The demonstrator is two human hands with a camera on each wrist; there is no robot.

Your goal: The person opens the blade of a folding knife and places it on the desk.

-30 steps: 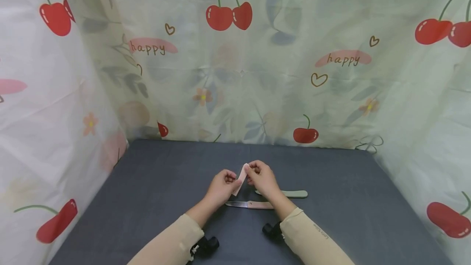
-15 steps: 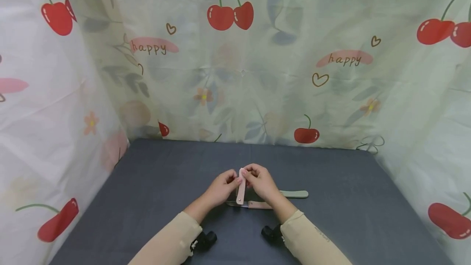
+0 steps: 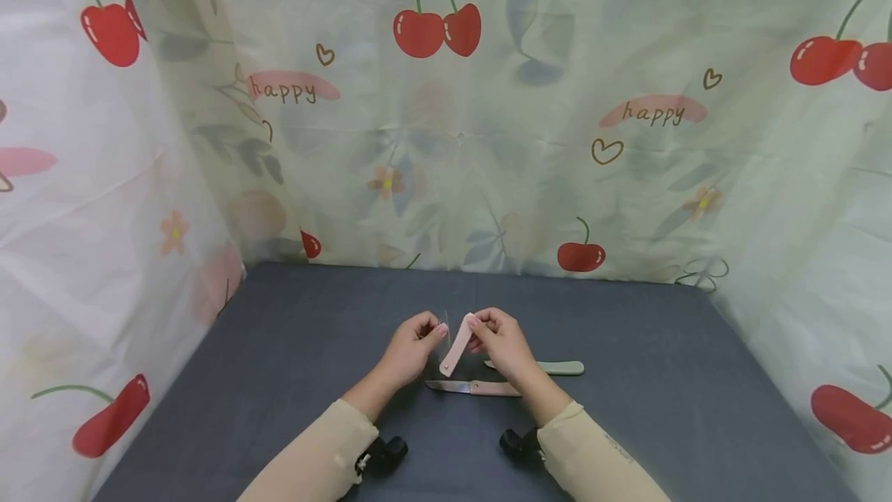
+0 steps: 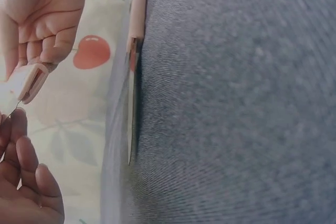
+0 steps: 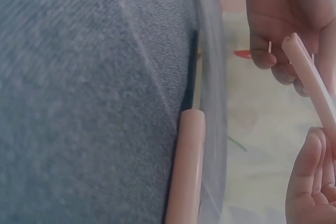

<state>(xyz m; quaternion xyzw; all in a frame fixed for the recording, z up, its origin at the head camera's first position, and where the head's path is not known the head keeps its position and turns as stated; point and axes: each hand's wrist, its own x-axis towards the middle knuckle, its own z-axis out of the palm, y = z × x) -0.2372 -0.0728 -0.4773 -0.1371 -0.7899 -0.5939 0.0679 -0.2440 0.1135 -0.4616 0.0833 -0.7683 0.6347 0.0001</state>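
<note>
Both hands are raised over the table around a folding knife with a pink handle (image 3: 457, 345). My right hand (image 3: 503, 341) pinches the upper end of the handle, which slants down to the left. The fingers and thumb of my left hand (image 3: 411, 345) pinch the thin blade, which stands partly out from the handle. In the left wrist view the slotted handle (image 4: 35, 83) shows with a sliver of blade running to the left fingers. The right wrist view has the handle (image 5: 310, 77) between both hands, its blade mostly hidden.
Below the hands lies another pink-handled knife (image 3: 493, 388), its blade out and pointing left. Behind it is a green-handled knife (image 3: 560, 368), partly covered by the right wrist. A dark cloth covers the table (image 3: 313, 331); a printed curtain (image 3: 460, 177) surrounds it on three sides.
The left hand has shifted from the handle slightly left, and a blade now shows between its fingers, apart from the handle. The handle stood nearly upright half a second ago and now slants.
</note>
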